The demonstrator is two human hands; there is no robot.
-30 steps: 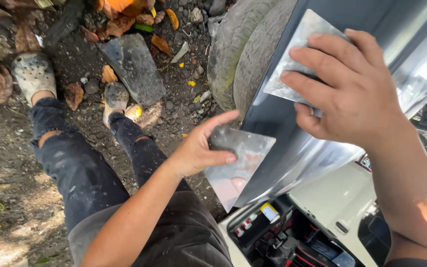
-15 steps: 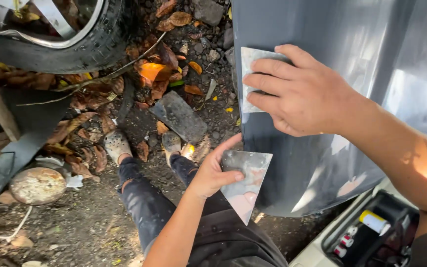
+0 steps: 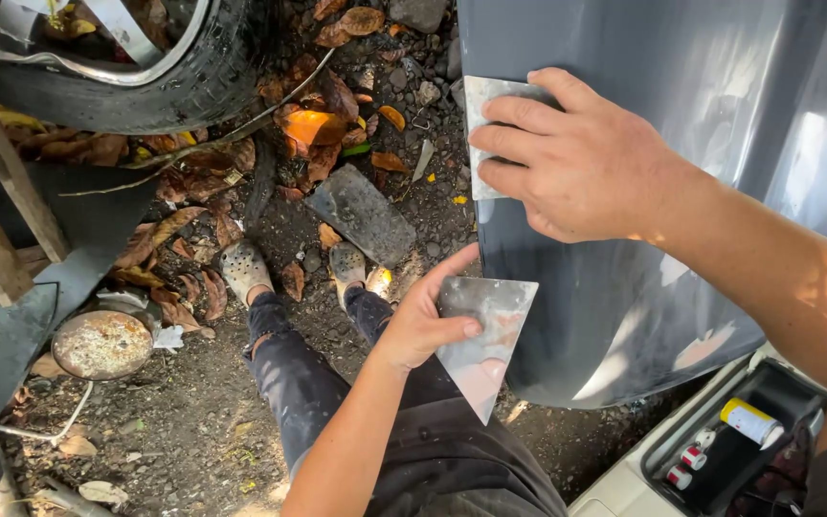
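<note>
Pressing a metal scraper (image 3: 482, 115) flat against the grey panel's (image 3: 643, 316) left edge with right hand (image 3: 576, 158); left hand (image 3: 423, 321) pinching a second metal plate (image 3: 485, 340), point downward; yellow-capped can (image 3: 747, 421) bottom-right.

My right hand (image 3: 581, 158) pressed a thin metal spreader (image 3: 483, 120) flat against the grey car panel (image 3: 681, 287), fingers spread over the blade. My left hand (image 3: 423, 321) gripped a second metal spreader (image 3: 485, 340) by its edge, just beside the panel's lower curve, above dirt ground (image 3: 193, 421) strewn with dry leaves (image 3: 327, 129).
</note>
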